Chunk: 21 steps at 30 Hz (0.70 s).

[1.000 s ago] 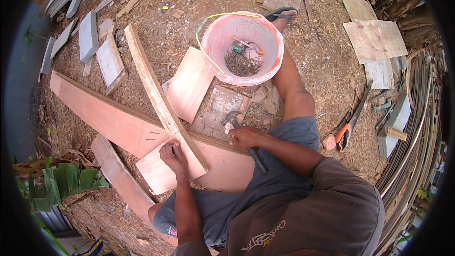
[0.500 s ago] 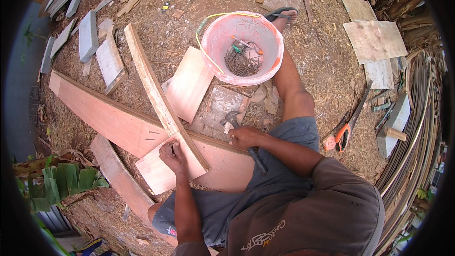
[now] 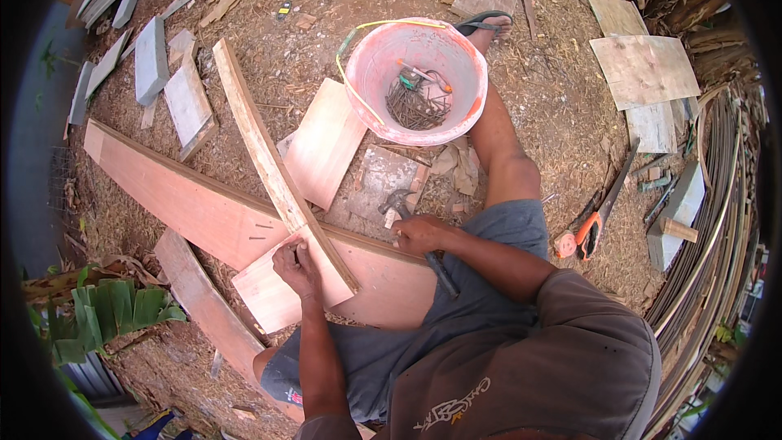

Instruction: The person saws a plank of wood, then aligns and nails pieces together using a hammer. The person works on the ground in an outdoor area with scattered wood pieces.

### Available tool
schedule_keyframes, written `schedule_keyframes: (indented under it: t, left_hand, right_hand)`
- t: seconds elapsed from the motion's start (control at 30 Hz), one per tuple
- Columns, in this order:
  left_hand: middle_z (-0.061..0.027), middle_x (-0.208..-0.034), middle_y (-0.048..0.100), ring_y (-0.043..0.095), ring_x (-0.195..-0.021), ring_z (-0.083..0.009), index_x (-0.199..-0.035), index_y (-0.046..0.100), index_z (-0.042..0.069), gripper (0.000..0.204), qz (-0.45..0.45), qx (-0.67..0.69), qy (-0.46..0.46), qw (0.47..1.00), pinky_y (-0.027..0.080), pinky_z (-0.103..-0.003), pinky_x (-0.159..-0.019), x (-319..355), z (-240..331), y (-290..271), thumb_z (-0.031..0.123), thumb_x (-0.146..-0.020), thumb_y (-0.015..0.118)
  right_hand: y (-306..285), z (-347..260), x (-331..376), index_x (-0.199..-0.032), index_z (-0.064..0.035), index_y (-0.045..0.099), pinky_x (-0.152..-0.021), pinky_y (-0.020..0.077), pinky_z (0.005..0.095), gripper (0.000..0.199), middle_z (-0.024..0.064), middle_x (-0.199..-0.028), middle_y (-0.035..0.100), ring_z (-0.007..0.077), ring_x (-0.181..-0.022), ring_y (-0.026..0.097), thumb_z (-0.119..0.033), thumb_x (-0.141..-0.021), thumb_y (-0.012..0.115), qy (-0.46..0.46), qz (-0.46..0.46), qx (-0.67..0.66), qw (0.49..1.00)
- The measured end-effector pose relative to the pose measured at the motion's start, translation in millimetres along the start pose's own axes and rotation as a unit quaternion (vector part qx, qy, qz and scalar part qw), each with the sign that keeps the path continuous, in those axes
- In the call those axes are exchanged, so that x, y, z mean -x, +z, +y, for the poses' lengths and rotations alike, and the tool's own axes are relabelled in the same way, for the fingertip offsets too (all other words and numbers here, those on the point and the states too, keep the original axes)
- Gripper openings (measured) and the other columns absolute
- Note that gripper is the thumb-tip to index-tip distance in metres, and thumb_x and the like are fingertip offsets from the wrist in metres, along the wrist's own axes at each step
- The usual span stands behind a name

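Note:
My right hand (image 3: 419, 236) is wrapped round a claw hammer (image 3: 443, 277), its metal head up beyond my fingers and its dark handle end over my thigh. My left hand (image 3: 298, 272) rests on a small plywood piece (image 3: 261, 297), fingers drawn together; whatever they pinch is too small to make out. Along that piece's right edge runs a long wooden batten (image 3: 261, 143), slanting away to the upper left. Both lie across a long pinkish board (image 3: 171, 187). Two loose nails (image 3: 259, 232) lie on the board just beyond my left hand.
A pinkish bucket (image 3: 415, 57) with several nails inside stands beyond my hands. A loose plywood sheet (image 3: 326, 143) lies left of it. To the right are an orange-handled handsaw (image 3: 599, 224) and a grey block (image 3: 680, 216). Long strips (image 3: 709, 261) are stacked at the far right.
Almost nothing differs. Both hands, the hammer and the wood keep their places, apart from a very slight shift of the whole view.

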<state>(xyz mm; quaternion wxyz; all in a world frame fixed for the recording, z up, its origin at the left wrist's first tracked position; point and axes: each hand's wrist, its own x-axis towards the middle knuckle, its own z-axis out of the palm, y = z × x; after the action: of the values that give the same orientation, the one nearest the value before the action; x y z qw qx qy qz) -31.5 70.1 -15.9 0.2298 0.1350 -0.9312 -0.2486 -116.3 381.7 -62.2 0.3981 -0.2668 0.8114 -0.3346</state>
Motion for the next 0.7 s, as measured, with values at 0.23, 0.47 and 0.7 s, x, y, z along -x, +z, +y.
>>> schedule_keyframes:
  t: [0.23, 0.47, 0.7]
  left_hand:
    - [-0.0104, -0.098, 0.07, 0.061, -0.096, -0.0321, -0.098, 0.072, 0.006, 0.012, -0.006, 0.005, -0.001, 1.0, 0.047, -0.044, -0.087, -0.5, 0.4, -0.6, 0.017, -0.097, 0.068]
    - [-0.0099, -0.1, 0.07, 0.062, -0.097, -0.0314, -0.098, 0.073, 0.006, 0.011, -0.004, 0.007, -0.007, 1.0, 0.046, -0.044, -0.09, 0.6, 0.0, -0.5, 0.016, -0.096, 0.069]
    - [-0.0097, -0.1, 0.071, 0.062, -0.098, -0.031, -0.097, 0.073, 0.006, 0.01, 0.004, 0.02, -0.022, 1.0, 0.046, -0.043, -0.09, 0.0, 2.6, -0.7, 0.015, -0.096, 0.069]
  right_hand:
    - [-0.2, -1.8, -0.2, -0.127, -0.0109, 0.066, -0.091, 0.0549, 0.0482, 0.043, 0.0216, -0.108, 0.073, 0.0397, -0.106, 0.07, -0.037, -0.094, 0.064, 0.009, 0.001, -0.009, 1.0]
    - [1.4, -0.1, -1.0, -0.126, -0.0104, 0.067, -0.09, 0.0549, 0.0484, 0.042, 0.0215, -0.108, 0.073, 0.0395, -0.105, 0.07, -0.036, -0.093, 0.064, -0.003, 0.008, -0.013, 1.0]
    - [2.5, 1.7, -2.5, -0.128, -0.0119, 0.067, -0.092, 0.0541, 0.0488, 0.043, 0.0211, -0.109, 0.073, 0.0396, -0.108, 0.069, -0.037, -0.093, 0.065, 0.012, -0.004, -0.015, 1.0]
